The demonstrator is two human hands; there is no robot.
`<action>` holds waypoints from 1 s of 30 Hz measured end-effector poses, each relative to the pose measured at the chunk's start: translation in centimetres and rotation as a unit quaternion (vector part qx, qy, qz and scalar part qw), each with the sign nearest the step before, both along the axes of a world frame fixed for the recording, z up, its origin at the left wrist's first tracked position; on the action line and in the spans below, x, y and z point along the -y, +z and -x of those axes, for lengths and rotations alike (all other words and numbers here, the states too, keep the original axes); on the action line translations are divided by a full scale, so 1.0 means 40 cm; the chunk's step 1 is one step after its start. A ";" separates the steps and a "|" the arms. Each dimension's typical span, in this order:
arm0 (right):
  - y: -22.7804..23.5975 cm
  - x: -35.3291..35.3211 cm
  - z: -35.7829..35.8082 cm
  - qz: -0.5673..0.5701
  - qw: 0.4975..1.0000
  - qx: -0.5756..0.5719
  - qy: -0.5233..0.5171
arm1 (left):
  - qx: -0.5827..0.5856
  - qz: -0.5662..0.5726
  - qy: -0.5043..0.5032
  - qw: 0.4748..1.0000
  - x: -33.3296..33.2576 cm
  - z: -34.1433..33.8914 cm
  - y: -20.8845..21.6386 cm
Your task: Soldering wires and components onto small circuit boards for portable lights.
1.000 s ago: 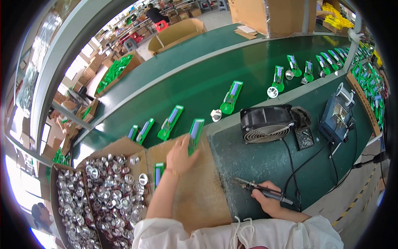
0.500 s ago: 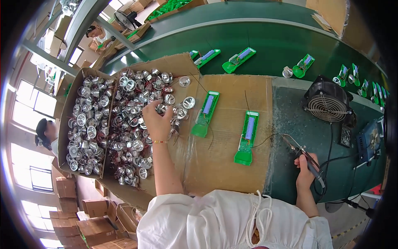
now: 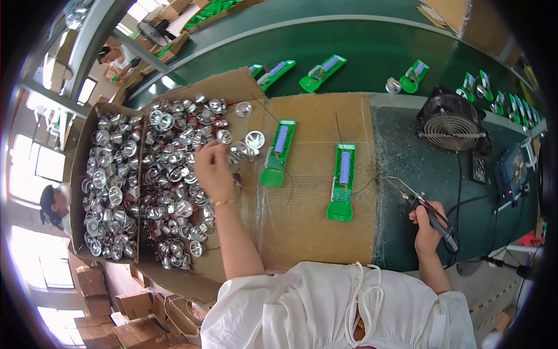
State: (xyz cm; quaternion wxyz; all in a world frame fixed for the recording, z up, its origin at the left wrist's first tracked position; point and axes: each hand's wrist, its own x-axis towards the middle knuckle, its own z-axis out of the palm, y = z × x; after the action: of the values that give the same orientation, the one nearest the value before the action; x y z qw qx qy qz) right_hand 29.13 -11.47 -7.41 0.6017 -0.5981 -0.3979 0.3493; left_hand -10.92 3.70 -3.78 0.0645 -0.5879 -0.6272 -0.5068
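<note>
My left hand reaches over the cardboard box of shiny reflector cups. Its fingers are drawn together in a pinch at the edge of the pile; what they hold, if anything, is hidden. My right hand grips a black soldering iron, its metal tip pointing left above the table. Between my hands lie two green plastic housings on cardboard, the left one and the right one. Each bears a purple cylindrical battery, a small circuit board and thin wires.
A black fan with a round grille stands at the right, near a blue box-shaped unit with cables. Several green housings, among them one, line the green belt at the back. Another person sits far left.
My left hand's fingers have closed from a spread pose over the reflector cups. My right hand still holds the soldering iron. The whole view has shifted slightly.
</note>
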 end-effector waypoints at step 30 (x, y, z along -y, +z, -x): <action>0.020 0.010 0.136 0.013 0.990 -0.037 0.134 | 0.094 0.381 -0.287 0.874 0.233 -0.359 -0.050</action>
State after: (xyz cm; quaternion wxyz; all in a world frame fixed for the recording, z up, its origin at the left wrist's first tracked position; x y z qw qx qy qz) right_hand 23.67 -11.86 -6.62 0.5556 -0.5340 -0.4475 0.4538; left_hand 3.46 -5.61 -5.78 -0.3719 -0.6707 -0.5785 -0.2778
